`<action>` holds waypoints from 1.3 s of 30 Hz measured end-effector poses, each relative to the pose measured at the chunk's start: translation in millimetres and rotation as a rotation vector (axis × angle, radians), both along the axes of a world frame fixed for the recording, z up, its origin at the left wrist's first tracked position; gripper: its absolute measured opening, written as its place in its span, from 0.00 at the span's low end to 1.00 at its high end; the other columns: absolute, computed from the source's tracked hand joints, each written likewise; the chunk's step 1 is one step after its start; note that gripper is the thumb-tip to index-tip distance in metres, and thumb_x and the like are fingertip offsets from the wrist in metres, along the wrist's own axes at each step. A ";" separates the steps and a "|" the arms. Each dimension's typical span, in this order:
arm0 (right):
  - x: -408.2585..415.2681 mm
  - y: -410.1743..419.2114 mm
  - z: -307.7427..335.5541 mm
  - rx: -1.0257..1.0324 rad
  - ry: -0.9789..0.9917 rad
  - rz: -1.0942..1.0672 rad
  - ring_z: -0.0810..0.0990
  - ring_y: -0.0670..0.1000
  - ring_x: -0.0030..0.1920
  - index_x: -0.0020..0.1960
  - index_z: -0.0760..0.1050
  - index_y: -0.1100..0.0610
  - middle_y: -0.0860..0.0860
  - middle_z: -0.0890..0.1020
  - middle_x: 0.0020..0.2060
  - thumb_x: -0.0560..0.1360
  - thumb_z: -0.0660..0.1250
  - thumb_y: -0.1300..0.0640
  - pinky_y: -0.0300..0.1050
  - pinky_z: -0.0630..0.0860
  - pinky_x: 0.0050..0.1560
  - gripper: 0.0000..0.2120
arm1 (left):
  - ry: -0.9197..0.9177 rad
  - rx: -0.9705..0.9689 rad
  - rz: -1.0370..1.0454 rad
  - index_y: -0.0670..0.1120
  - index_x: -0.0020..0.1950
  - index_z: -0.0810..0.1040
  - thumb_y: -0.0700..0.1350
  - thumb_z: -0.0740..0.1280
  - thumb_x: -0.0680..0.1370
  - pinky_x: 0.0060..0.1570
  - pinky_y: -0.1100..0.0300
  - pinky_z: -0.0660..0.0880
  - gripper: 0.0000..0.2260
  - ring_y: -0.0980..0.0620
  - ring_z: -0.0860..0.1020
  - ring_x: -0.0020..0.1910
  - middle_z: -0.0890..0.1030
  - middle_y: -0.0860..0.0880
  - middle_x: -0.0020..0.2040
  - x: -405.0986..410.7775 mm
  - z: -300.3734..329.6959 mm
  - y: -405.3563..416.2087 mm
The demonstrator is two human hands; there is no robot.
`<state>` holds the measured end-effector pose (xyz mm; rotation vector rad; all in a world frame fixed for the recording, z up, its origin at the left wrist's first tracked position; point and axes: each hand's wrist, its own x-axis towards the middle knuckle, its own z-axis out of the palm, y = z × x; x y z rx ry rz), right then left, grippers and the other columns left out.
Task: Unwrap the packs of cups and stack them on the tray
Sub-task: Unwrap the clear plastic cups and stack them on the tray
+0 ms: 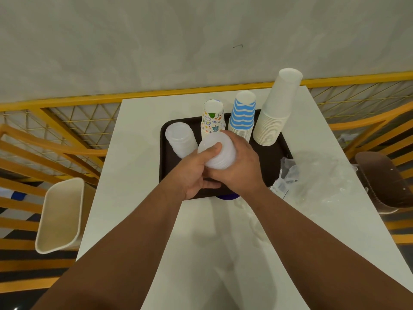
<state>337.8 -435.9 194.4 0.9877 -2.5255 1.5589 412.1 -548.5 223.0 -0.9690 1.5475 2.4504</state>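
Note:
A dark brown tray (271,153) lies on the white table. On it stand upside-down stacks: translucent plastic cups (181,139) at the left, patterned paper cups (213,118), blue-striped cups (242,115) and a tall white stack (277,108) at the right. Both hands hold another translucent plastic cup stack (220,153) over the tray's near middle. My left hand (194,173) grips it from the left with the thumb on top. My right hand (239,166) wraps round it from the right. Something blue (226,196) peeks out under my right wrist at the tray's near edge.
Crumpled clear plastic wrapping (317,175) lies on the table right of the tray. A cream chair (60,215) stands at the left, a brown chair (384,180) at the right. Yellow railing (67,121) runs behind the table.

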 end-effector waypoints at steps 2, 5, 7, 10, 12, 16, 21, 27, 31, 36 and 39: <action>-2.0 2.7 -1.4 0.021 -0.004 0.002 0.69 0.36 0.57 0.68 0.71 0.56 0.47 0.78 0.58 0.60 0.82 0.49 0.21 0.62 0.57 0.40 | 0.015 -0.235 0.043 0.50 0.67 0.71 0.53 0.74 0.72 0.57 0.45 0.79 0.26 0.48 0.79 0.59 0.79 0.47 0.63 -3.5 5.0 -0.5; -3.7 6.2 -2.8 0.114 -0.025 0.048 0.73 0.44 0.59 0.68 0.71 0.57 0.51 0.78 0.59 0.60 0.82 0.49 0.29 0.63 0.60 0.41 | 0.090 -0.786 0.009 0.52 0.65 0.73 0.51 0.75 0.73 0.50 0.65 0.76 0.22 0.56 0.77 0.54 0.78 0.53 0.59 -6.1 12.7 -7.9; -4.0 7.8 -2.2 0.169 -0.054 0.063 0.74 0.49 0.61 0.69 0.70 0.56 0.52 0.77 0.61 0.61 0.82 0.49 0.36 0.65 0.62 0.41 | 0.064 -0.970 -0.137 0.51 0.66 0.76 0.56 0.73 0.74 0.48 0.68 0.73 0.22 0.56 0.77 0.53 0.79 0.54 0.58 -6.7 20.1 -11.5; -5.5 8.6 -2.6 0.206 -0.037 0.063 0.74 0.50 0.62 0.69 0.70 0.55 0.51 0.77 0.62 0.61 0.81 0.47 0.42 0.69 0.62 0.42 | -0.019 -1.009 -0.285 0.50 0.68 0.74 0.61 0.75 0.69 0.53 0.63 0.74 0.31 0.55 0.76 0.56 0.78 0.55 0.59 -8.9 24.2 -14.3; -6.5 7.1 -3.7 0.246 -0.053 0.078 0.73 0.49 0.63 0.70 0.68 0.54 0.50 0.76 0.63 0.62 0.81 0.47 0.39 0.65 0.63 0.41 | -0.043 -1.043 -0.323 0.51 0.68 0.72 0.59 0.78 0.66 0.52 0.61 0.75 0.33 0.55 0.76 0.56 0.76 0.55 0.59 -10.5 24.0 -16.0; -8.0 5.2 -9.5 0.258 -0.074 0.083 0.73 0.49 0.63 0.70 0.68 0.55 0.51 0.76 0.63 0.62 0.81 0.46 0.38 0.65 0.64 0.42 | -0.011 -0.930 -0.293 0.52 0.64 0.72 0.54 0.79 0.66 0.50 0.61 0.78 0.29 0.53 0.78 0.54 0.78 0.53 0.57 -12.7 24.1 -22.3; -8.6 4.3 -14.8 0.267 -0.066 0.079 0.72 0.49 0.63 0.71 0.67 0.54 0.51 0.75 0.64 0.63 0.80 0.46 0.37 0.62 0.62 0.42 | 0.029 -0.829 -0.264 0.51 0.65 0.71 0.51 0.79 0.68 0.49 0.61 0.78 0.29 0.53 0.79 0.54 0.79 0.52 0.57 -11.3 21.8 -24.5; -7.9 4.8 -18.0 0.219 -0.127 0.040 0.71 0.46 0.62 0.71 0.67 0.52 0.49 0.75 0.64 0.61 0.81 0.46 0.40 0.66 0.62 0.43 | 0.008 -1.009 -0.173 0.53 0.65 0.72 0.53 0.78 0.68 0.47 0.64 0.74 0.29 0.56 0.78 0.51 0.79 0.55 0.55 -8.4 37.2 -40.5; -9.3 4.0 -26.0 0.254 -0.185 0.021 0.69 0.48 0.66 0.72 0.65 0.51 0.48 0.73 0.66 0.60 0.81 0.45 0.44 0.67 0.66 0.45 | -0.039 -1.137 -0.016 0.53 0.64 0.73 0.55 0.78 0.67 0.47 0.59 0.74 0.28 0.51 0.78 0.53 0.78 0.52 0.57 -15.6 49.4 -84.1; -9.9 4.7 -33.5 0.264 -0.207 0.020 0.69 0.47 0.66 0.72 0.65 0.50 0.48 0.73 0.66 0.60 0.82 0.45 0.38 0.63 0.63 0.46 | -0.237 -1.364 -0.302 0.51 0.71 0.69 0.54 0.77 0.69 0.51 0.58 0.68 0.33 0.48 0.72 0.61 0.74 0.47 0.66 -43.2 31.1 -121.0; -11.4 5.3 -35.4 0.286 -0.217 0.020 0.69 0.47 0.66 0.72 0.65 0.50 0.48 0.72 0.67 0.60 0.81 0.44 0.38 0.62 0.63 0.46 | -0.291 -1.395 -0.422 0.50 0.71 0.68 0.53 0.77 0.69 0.52 0.58 0.68 0.34 0.45 0.71 0.65 0.72 0.46 0.68 -55.5 18.7 -129.1</action>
